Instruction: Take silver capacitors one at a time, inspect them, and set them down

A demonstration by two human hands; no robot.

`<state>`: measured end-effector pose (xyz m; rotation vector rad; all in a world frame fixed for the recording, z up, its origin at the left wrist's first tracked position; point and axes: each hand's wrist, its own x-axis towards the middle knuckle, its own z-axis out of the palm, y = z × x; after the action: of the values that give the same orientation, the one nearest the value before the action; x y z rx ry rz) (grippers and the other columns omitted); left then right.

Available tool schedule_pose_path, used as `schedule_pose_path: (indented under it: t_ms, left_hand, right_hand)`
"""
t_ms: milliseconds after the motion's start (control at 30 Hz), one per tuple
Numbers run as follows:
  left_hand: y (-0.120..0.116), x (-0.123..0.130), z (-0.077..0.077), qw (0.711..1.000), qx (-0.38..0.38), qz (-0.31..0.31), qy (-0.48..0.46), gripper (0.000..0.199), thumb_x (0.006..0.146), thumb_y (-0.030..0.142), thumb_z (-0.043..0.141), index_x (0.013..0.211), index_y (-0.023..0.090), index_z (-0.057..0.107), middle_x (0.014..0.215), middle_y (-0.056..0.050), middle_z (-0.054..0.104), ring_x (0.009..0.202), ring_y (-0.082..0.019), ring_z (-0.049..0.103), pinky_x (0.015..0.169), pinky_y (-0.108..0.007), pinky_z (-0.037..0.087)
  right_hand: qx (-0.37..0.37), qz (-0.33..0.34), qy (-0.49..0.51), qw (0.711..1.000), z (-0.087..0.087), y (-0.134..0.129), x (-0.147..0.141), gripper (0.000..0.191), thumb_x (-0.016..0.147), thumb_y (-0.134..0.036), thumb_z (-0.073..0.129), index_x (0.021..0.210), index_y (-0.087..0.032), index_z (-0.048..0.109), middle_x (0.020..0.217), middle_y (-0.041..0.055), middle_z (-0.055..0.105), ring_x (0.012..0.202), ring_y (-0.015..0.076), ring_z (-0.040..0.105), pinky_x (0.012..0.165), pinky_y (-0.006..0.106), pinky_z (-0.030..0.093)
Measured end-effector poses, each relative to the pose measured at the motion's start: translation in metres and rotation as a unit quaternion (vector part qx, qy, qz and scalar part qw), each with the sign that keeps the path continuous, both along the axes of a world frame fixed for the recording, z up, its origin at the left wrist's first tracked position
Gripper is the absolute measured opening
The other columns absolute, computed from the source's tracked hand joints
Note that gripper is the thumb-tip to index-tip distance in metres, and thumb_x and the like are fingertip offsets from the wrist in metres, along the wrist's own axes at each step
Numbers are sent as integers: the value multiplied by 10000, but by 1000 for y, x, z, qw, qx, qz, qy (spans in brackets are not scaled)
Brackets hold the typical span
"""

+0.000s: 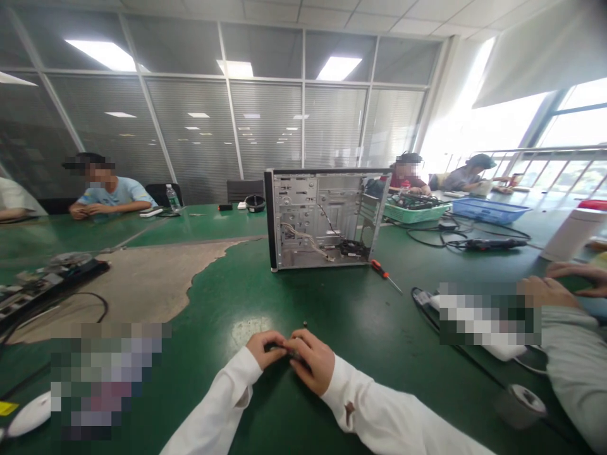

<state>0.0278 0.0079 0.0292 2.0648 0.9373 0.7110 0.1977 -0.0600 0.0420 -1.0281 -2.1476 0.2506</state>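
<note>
Six or so tall glass panels with blinds (265, 126) close the room at twelve o'clock from the hands, with bright windows (576, 120) at two. A glossy green table (227, 404) fills the foreground, showing a ragged-edged brownish patch (147, 272) at ten o'clock. Just past twelve, well apart from the hands, a computer case (327, 221) stands upright, its near side open on loose wires and bare metal. A blue basket (490, 210) sits at two o'clock. Left hand (265, 349) and right hand (314, 363) almost meet, fingers bent and pinching a small dark piece (293, 355) between them; its shape is mostly hidden. An orange-handled screwdriver (386, 276) lies at two o'clock, by the case's lower corner. Smallest, a black tip (305, 325) pokes out at one o'clock, just beyond the right fingers; whether it joins the piece, I cannot tell.
</note>
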Motion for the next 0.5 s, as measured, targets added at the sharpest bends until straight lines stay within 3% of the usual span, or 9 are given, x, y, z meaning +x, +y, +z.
schedule_pose_path:
  t_ms: [167, 300, 500]
  left_hand:
    - [-1, 3, 4, 999, -36, -8, -23, 162, 659, 255, 530, 741, 126, 585, 712, -49, 662, 702, -156, 597, 701, -272, 440]
    - [0, 2, 6, 999, -36, -17, -21, 158, 663, 253, 530, 756, 134, 576, 713, -44, 663, 705, -149, 599, 707, -272, 441]
    - [2, 0, 6, 997, -56, -40, -26, 176, 685, 274, 514, 783, 139, 571, 726, -42, 662, 714, -147, 599, 698, -263, 447]
  right_hand:
    - [2, -52, 14, 999, -3, -44, 37, 362, 701, -178, 392, 1061, -197, 424, 969, 79, 472, 833, 150, 495, 708, 248, 440]
    - [-13, -172, -8, 985, -19, -97, 90, 393, 758, -215, 376, 1146, -188, 320, 1022, 97, 466, 927, 155, 482, 783, 250, 417]
    - [13, -442, -47, 896, -59, -173, 194, 597, 662, -430, 498, 1163, -185, 287, 913, 86, 521, 827, 215, 544, 727, 320, 449]
